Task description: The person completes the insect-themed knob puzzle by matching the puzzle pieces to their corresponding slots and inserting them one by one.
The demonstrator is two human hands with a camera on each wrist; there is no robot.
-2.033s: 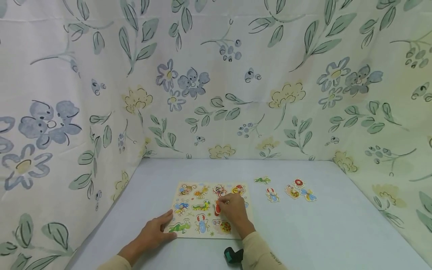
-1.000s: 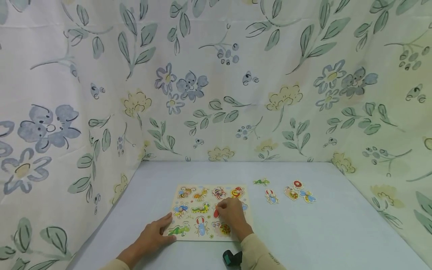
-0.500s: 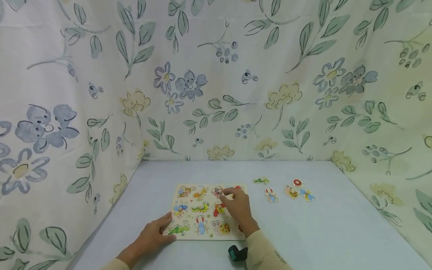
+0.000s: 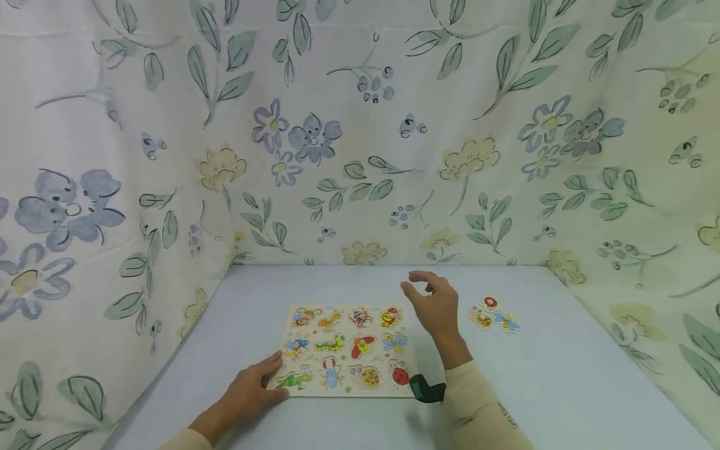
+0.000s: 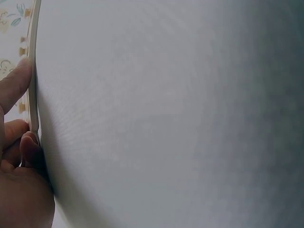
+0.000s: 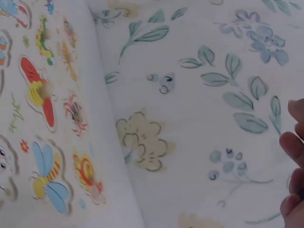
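Note:
A wooden insect puzzle board (image 4: 344,390) lies flat on the table, its spaces showing colourful bugs, some with small knobs. My left hand (image 4: 250,387) holds its near left corner, thumb at the front edge and fingers at the left side; in the left wrist view a finger (image 5: 16,85) lies over the edge. A red-winged moth piece (image 4: 362,346) sits in the middle row. My right hand (image 4: 437,306) is raised beyond the board's right side, thumb and index finger curved apart with nothing visible between them. It covers the spot where the grasshopper and stag beetle pieces lay.
Right of my right hand lie three loose pieces: a red round one (image 4: 490,304), a snail (image 4: 480,317) and a blue-winged bee (image 4: 507,322). A black wrist camera (image 4: 427,389) hangs by the right sleeve. Flowered cloth (image 4: 360,156) walls the white table.
My right hand has let go of the red-winged moth piece on the board and moved right and away, toward the loose pieces. My left hand has kept its place at the corner.

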